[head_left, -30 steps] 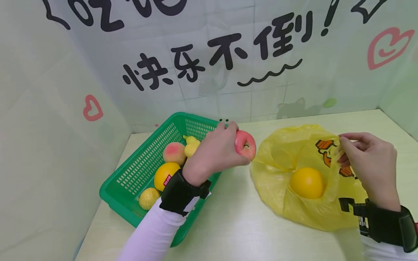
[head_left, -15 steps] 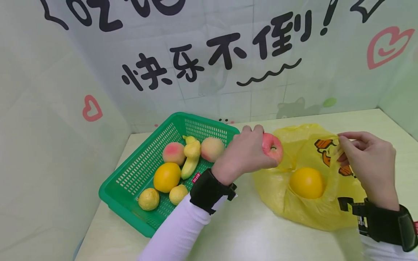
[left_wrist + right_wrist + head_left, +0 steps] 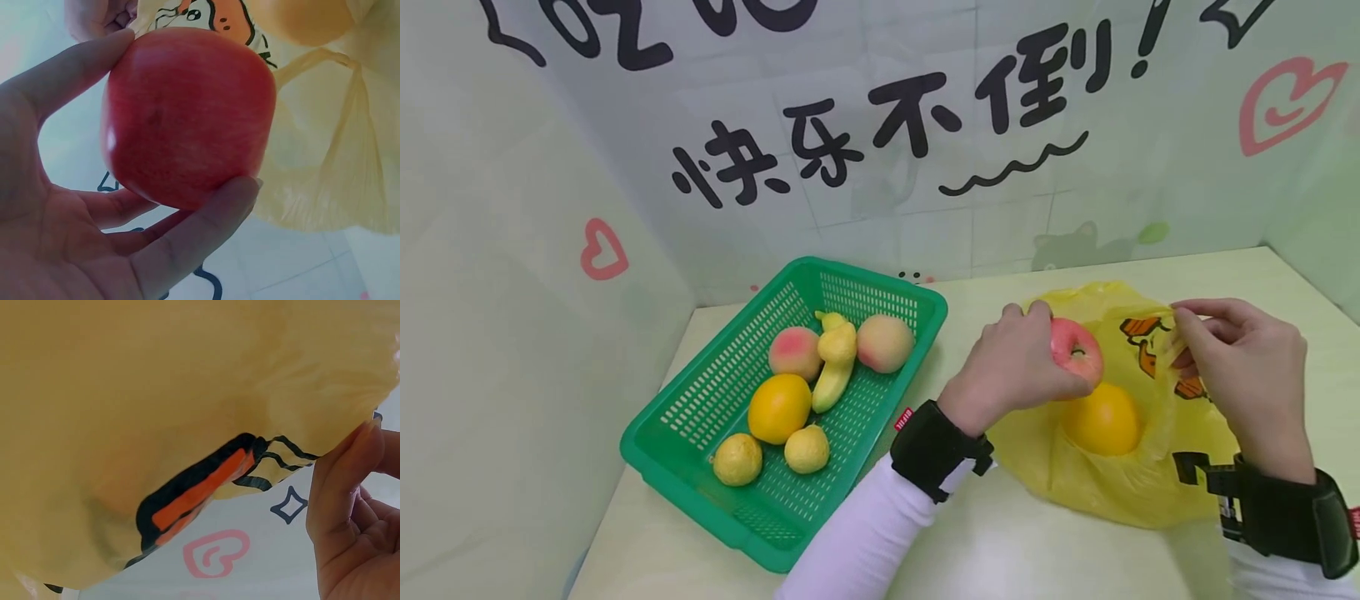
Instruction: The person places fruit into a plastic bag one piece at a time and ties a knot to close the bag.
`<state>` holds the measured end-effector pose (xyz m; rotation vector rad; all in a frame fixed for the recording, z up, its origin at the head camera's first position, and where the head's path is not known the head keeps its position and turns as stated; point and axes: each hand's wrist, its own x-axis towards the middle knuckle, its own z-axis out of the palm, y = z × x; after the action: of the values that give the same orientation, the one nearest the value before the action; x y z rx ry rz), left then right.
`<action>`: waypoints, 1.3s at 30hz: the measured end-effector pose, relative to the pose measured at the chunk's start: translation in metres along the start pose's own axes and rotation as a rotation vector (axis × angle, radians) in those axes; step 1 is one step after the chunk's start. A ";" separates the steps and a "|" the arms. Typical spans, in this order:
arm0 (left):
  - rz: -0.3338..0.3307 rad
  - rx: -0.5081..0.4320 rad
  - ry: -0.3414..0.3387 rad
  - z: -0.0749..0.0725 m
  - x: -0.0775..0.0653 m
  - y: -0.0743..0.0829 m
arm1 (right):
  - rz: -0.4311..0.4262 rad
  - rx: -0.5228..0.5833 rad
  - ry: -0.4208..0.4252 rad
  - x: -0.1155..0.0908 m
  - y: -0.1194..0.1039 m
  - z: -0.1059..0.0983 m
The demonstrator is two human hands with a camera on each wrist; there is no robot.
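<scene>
My left hand (image 3: 1011, 362) grips a red apple (image 3: 1077, 354) over the yellow plastic bag (image 3: 1060, 475). In the left wrist view the thumb and fingers curl round the apple (image 3: 187, 115) from both sides. My right hand (image 3: 1251, 367) pinches the bag's edge near its orange printed pattern and holds it up. The right wrist view shows the fingertips of the right hand (image 3: 356, 487) at the edge of the bag (image 3: 187, 381). An orange (image 3: 1103, 419) sits within the bag, just below the apple in the head view.
A green plastic basket (image 3: 670, 467) stands on the left of the table (image 3: 985, 550). It holds two peaches (image 3: 885, 342), a yellow banana-like fruit (image 3: 835, 367), another orange (image 3: 779, 408) and two small yellow fruits (image 3: 737, 459). A printed wall sheet (image 3: 880, 225) rises behind.
My left hand has carried the apple rightward from beside the basket to over the bag, uncovering the fruit in the basket. The right hand keeps its pinch on the bag with hardly any movement.
</scene>
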<state>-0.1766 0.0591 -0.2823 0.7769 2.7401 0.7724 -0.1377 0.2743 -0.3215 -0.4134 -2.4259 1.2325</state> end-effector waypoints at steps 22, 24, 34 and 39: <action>-0.062 -0.194 0.055 0.046 0.024 0.018 | -0.203 0.033 0.033 -0.004 -0.002 0.011; -0.066 -0.222 0.056 0.049 0.026 0.019 | -0.210 0.029 0.035 -0.004 -0.003 0.011; -0.026 -0.332 0.042 0.066 0.038 0.018 | -0.244 0.000 0.069 -0.004 -0.005 0.012; 0.014 -0.398 0.026 0.071 0.041 0.012 | -0.216 0.019 0.069 -0.004 -0.002 0.008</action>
<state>-0.1841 0.1201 -0.3374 0.6995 2.4787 1.2837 -0.1379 0.2655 -0.3248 -0.1795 -2.3278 1.1281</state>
